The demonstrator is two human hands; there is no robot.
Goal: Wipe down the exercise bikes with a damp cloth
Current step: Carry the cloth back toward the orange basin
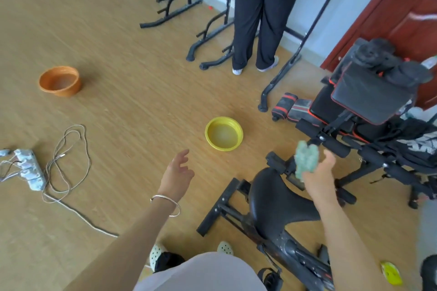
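Wiring sits at nine o'clock in the view: a grey power strip [28, 170] with a pale cable [68, 163] looped on the wooden floor [132, 78] just beside it. At ten o'clock, well apart from the rest, stands an orange basin [63, 91]. The left hand [178, 173] reaches out at about seven o'clock from the middle, a silver bangle [165, 204] on its wrist. Its fingers are spread and relaxed, and it holds nothing. Near its fingertips, toward one o'clock from it, a yellow basin [223, 147] stands on the floor with water in it. At twelve o'clock a second person [260, 19] in dark trousers stands facing away, among black metal racks [170, 7] set along the wall. The exercise bike [290, 250] fills the five o'clock corner, its black saddle [276, 198] lying between the two forearms, nearer the right one. The right hand [318, 179] is raised at the saddle's two o'clock edge, fingers curled round the lower end of a bunched pale green cloth [307, 159], which stands up out of the grip — whether the cloth touches the bike cannot be told. At three o'clock a black weight bench [369, 92] with red trim and foam rollers stands in front of a red door [402, 19]. Low at five o'clock, beside the bike, lies a small yellow-green object [391, 273] — too blurred to name
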